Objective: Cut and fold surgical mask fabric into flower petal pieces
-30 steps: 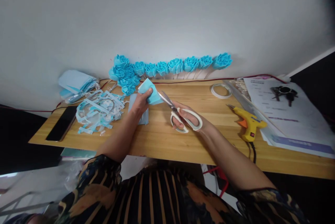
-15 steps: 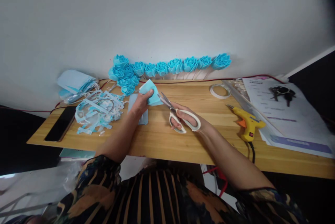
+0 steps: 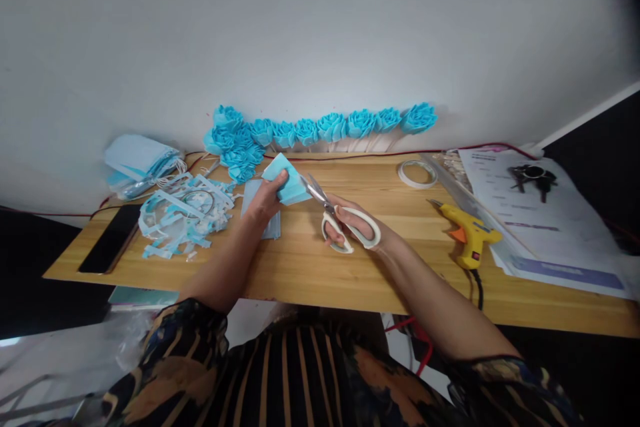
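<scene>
Both forearms [image 3: 225,257] slant inward over the pale wooden table [image 3: 310,274]. The right hand [image 3: 354,216] has its fingers through the loops of white-handled steel scissors [image 3: 328,208], blades meeting a light-blue fabric square [image 3: 294,186]. The left hand [image 3: 267,196] pinches that square, thumb on top, seemingly steadying it for the blades. Bright-blue ruffled flowers [image 3: 331,126] line the wall [image 3: 320,27], apparently out of the way.

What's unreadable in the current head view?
- Head view: left hand's fingers beneath the blue sheet, hidden by the sheet.
- Head view: part of the pale-blue stack, covered by the left hand and wrist.
- Head view: whether the scissors' blade tips touch the sheet, too small and blurred to tell.
- Head view: wording on the printed paper, too small and blurred; the keys also cover some of the paper.
</scene>
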Demonstrator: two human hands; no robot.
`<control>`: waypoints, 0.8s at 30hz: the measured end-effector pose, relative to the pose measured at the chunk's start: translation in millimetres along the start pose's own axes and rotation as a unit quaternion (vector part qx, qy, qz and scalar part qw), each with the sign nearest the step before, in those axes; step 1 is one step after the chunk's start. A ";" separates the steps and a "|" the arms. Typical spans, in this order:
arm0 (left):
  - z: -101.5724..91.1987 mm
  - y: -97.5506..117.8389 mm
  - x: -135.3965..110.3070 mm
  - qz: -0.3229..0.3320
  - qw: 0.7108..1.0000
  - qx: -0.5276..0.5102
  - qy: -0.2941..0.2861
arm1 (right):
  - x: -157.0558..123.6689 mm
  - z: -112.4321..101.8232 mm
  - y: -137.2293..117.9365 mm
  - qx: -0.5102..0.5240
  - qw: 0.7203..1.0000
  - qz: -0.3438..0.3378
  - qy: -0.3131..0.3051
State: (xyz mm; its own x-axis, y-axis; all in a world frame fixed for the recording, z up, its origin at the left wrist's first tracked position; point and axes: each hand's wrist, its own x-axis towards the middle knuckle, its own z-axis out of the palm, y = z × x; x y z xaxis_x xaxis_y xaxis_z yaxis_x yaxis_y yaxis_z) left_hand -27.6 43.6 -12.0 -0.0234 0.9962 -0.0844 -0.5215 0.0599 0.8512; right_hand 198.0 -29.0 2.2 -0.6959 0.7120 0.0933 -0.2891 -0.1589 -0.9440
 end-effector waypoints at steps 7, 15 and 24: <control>-1.9 -0.9 2.4 0.008 1.000 -0.011 -0.004 | -0.5 3.2 -2.6 0.010 1.000 0.005 0.003; -0.5 -0.2 5.1 0.025 0.999 -0.014 0.015 | -2.4 -0.7 -4.5 -0.003 1.000 -0.008 -0.006; -0.1 -1.9 1.9 0.007 1.000 0.005 -0.011 | -2.3 1.8 -7.1 -0.012 1.000 0.004 -0.005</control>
State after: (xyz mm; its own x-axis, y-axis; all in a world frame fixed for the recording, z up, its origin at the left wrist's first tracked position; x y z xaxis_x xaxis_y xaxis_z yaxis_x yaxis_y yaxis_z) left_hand -26.8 45.3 -13.9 -0.0116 0.9981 -0.0604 -0.5132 0.0459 0.8571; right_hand 200.5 -30.7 9.2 -0.7040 0.7046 0.0889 -0.2677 -0.1473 -0.9522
